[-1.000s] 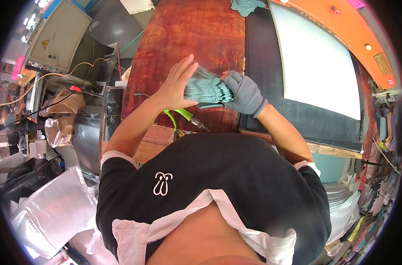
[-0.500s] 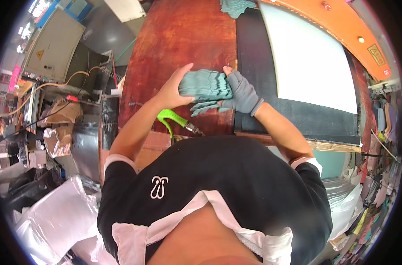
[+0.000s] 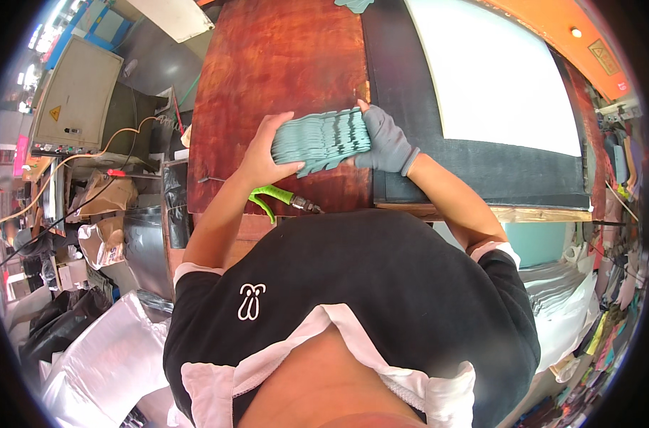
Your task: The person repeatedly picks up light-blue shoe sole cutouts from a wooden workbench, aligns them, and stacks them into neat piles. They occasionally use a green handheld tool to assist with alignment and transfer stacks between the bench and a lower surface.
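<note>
A thick stack of thin teal cut pieces is held between my two hands above the red-brown table. My bare left hand is closed around the left end of the stack, with its thumb along the near side. On the right end, my right hand, in a grey fingerless glove, grips the stack. The pieces look fairly even, with dark notches showing toward the right. Just below my left hand, near the table's front edge, lies a bright green air blow gun.
Right of the bare table is a black board with a large white sheet on it. An orange machine part stands beyond. More teal material shows at the far edge. Left are a grey cabinet and plastic wrapping.
The loose pieces that hung under the stack are now gathered against it. Both hands hold it more squarely. The whole view has shifted slightly.
</note>
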A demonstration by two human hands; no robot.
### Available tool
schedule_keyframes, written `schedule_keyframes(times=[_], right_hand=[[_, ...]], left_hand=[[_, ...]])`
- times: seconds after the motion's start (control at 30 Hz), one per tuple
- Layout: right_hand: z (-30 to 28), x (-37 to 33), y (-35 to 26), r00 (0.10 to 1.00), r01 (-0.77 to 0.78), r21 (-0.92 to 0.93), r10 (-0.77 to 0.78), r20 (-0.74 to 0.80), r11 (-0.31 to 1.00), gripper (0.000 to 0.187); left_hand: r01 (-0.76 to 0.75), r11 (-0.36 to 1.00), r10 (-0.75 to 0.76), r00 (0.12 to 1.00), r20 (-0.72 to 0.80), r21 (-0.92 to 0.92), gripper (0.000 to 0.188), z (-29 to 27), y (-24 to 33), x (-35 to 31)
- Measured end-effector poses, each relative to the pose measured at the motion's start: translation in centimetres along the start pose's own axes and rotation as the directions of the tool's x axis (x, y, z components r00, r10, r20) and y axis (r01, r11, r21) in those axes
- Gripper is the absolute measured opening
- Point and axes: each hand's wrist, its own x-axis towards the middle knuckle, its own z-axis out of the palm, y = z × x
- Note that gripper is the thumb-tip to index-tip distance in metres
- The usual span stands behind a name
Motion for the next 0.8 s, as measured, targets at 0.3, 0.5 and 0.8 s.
schedule_keyframes(times=[0.3, 0.5, 0.8], right_hand=[[-0.5, 1.1, -2.2, 0.962, 0.135, -0.178, -0.171, -0.212, 0.975, 0.067], [-0.7, 0.7, -2.4, 1.0, 0.007, -0.108, -0.01, -0.028, 0.994, 0.095], [-1.8, 1.7, -3.0, 0.981, 0.076, -0.03, -0.07, 0.183, 0.997, 0.101]], left_hand=[[-0.057, 0.998, 0.059, 0.993, -0.101, 0.027, 0.088, -0.6, 0.0, -1.5], [0.099, 0.986, -0.105, 0.994, -0.038, -0.135, 0.096, 0.2, -0.6, -0.7], [0.204, 0.951, -0.218, 0.975, -0.035, -0.231, 0.087, 0.2, -1.2, 0.3]])
